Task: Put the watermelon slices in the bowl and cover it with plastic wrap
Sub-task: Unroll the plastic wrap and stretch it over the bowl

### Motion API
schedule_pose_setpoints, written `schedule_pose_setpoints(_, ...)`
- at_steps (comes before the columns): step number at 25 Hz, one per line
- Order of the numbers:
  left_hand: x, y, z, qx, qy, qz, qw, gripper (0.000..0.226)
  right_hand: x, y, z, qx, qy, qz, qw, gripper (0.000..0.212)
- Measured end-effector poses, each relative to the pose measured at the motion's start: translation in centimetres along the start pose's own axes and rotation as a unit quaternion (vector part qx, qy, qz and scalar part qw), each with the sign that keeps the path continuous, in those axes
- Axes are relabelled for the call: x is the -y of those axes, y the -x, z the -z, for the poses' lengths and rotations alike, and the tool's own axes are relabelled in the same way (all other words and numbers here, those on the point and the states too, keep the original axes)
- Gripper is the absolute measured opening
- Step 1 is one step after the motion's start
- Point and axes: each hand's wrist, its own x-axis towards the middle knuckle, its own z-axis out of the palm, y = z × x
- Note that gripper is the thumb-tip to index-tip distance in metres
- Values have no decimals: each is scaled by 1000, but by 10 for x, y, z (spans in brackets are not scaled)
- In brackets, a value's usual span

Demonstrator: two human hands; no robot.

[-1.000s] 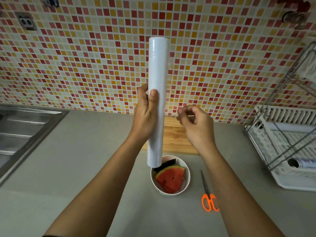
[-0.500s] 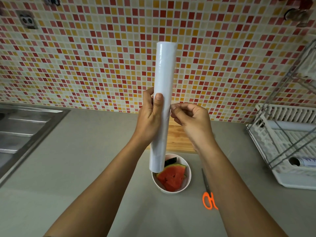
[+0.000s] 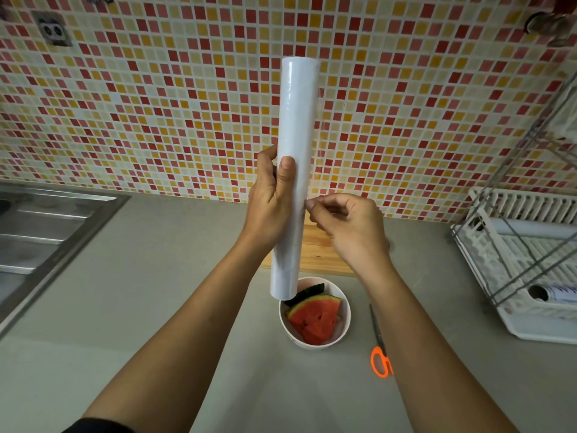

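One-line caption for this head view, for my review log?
Left hand holds plastic wrap roll upright; right hand picks at its edge above bowl of watermelon.

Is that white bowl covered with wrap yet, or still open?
Still open. The bowl shows bare watermelon slices inside, and the plastic wrap roll is held upright above it.

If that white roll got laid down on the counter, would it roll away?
Probably: the roll is a smooth round tube, so it could roll on the flat counter. It looks light, since the left hand holds it upright alone.
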Motion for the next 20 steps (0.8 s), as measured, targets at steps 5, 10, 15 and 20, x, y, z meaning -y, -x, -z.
schedule_pose_setpoints(5, 2, -5, 1, -3, -8, -11, 1000, 37, -5, 2, 2, -31, 86, 24, 996, 21)
schedule_pose_setpoints(10, 2, -7, 1, -5, 8, -16, 1000, 32, -11, 9, -8, 15, 8, -15, 1000, 7)
schedule_pose_setpoints(15, 3, -14, 0, -11, 14, -2, 1000, 38, -18, 5, 1, -18, 111, 31, 993, 19)
schedule_pose_setpoints(20, 1, -20, -3, -24, 13, -12, 1000, 40, -27, 21, -14, 12, 58, -8, 998, 19)
